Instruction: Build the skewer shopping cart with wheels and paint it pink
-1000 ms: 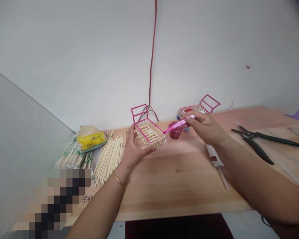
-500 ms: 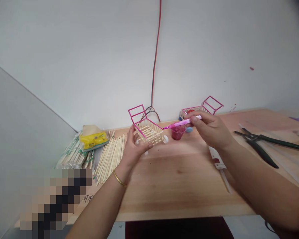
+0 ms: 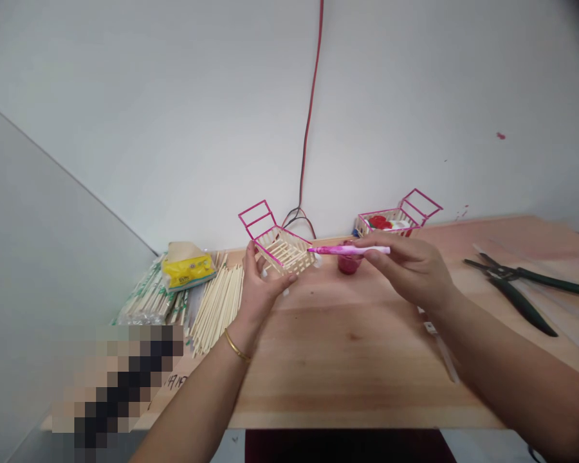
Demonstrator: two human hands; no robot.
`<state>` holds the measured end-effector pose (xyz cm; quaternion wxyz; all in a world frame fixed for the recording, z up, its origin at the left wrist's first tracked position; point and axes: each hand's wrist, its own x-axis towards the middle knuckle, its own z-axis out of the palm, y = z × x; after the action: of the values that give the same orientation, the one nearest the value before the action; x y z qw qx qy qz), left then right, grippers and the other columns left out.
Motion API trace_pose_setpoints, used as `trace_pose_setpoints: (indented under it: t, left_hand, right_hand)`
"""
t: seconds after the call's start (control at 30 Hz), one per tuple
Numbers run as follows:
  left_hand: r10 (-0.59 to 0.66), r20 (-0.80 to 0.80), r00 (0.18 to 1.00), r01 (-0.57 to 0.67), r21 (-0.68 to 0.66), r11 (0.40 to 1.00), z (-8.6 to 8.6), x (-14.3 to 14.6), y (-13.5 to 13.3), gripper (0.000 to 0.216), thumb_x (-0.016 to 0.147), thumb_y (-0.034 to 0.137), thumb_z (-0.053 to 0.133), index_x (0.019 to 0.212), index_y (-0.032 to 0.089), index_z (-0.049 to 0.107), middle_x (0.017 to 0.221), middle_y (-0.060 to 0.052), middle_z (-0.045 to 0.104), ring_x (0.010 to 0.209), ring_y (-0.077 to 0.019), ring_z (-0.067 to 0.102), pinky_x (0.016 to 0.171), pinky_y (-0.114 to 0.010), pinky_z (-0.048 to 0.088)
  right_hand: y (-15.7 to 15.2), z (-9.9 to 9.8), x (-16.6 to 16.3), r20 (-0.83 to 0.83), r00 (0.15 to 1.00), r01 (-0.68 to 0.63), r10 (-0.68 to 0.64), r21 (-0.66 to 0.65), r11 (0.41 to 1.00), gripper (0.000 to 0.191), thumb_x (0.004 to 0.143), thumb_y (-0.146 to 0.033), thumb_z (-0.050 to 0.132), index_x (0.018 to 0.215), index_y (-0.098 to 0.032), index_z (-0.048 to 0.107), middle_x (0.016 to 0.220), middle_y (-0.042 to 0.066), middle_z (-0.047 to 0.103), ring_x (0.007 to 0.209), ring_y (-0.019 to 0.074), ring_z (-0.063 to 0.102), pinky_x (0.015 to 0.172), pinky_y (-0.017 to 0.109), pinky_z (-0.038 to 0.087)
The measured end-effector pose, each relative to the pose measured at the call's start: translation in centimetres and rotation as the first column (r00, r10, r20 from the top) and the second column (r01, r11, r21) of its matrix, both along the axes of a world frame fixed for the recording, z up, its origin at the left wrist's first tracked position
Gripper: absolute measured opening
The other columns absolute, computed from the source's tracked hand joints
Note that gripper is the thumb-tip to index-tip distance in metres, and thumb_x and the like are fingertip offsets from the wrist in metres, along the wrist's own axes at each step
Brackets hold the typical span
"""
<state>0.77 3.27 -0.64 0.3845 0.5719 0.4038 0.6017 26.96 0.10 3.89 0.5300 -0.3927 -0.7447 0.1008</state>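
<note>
My left hand (image 3: 265, 289) grips a small cart made of wooden sticks (image 3: 284, 249), thumb in front and fingers along its left side. It has a pink handle frame, pale slats and white wheels. Pink colours the left and back rims; the near right end is pale. My right hand (image 3: 412, 267) pinches a white marker pen stained pink (image 3: 340, 250), held nearly level. Its tip is at the right corner of the cart's rim. Just behind the pen stands a small cup of dark pink liquid (image 3: 349, 264), partly covered by the pen and fingers.
A second pink-rimmed stick cart (image 3: 379, 213) with red and white items inside stands against the wall. Loose sticks (image 3: 217, 312), bagged sticks (image 3: 142, 296) and a yellow tissue pack (image 3: 189, 272) lie left. Green-handled shears (image 3: 516, 273) lie right. A cable (image 3: 310, 116) hangs down the wall.
The pen has swung level, its tip staying at the cart's right corner. The cart has tilted slightly in my left hand. The camera view has shifted a little.
</note>
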Motion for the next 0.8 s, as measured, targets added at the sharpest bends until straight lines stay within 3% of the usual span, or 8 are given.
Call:
trace_pose_setpoints:
  t: [0.23, 0.8]
  left_hand:
    - [0.036, -0.051, 0.998, -0.034, 0.046, 0.998, 0.1, -0.2, -0.1, 0.106, 0.056, 0.036, 0.088, 0.146, 0.032, 0.031, 0.147, -0.011, 0.036, 0.132, -0.0324, 0.046, 0.106, -0.046, 0.043]
    - [0.095, -0.125, 0.988, -0.088, 0.057, 0.994, -0.5, -0.4, 0.2, 0.114, 0.056, 0.038, 0.089, 0.148, 0.030, 0.024, 0.150, -0.013, 0.031, 0.137, -0.0307, 0.041, 0.113, -0.044, 0.037]
  right_hand:
    - [0.0, 0.1, -0.5, 0.064, 0.997, 0.024, -0.030, 0.102, 0.995, 0.016, 0.090, -0.030, 0.060, 0.103, -0.031, 0.069, 0.095, 0.004, 0.075, 0.086, 0.0228, 0.069, 0.076, 0.040, 0.052]
    - [-1.6, 0.4, -3.3, 0.116, 0.982, -0.174, 0.148, 0.259, 0.950, 0.019, 0.087, -0.017, 0.062, 0.102, -0.026, 0.068, 0.083, 0.003, 0.073, 0.075, 0.0177, 0.068, 0.073, 0.034, 0.053]
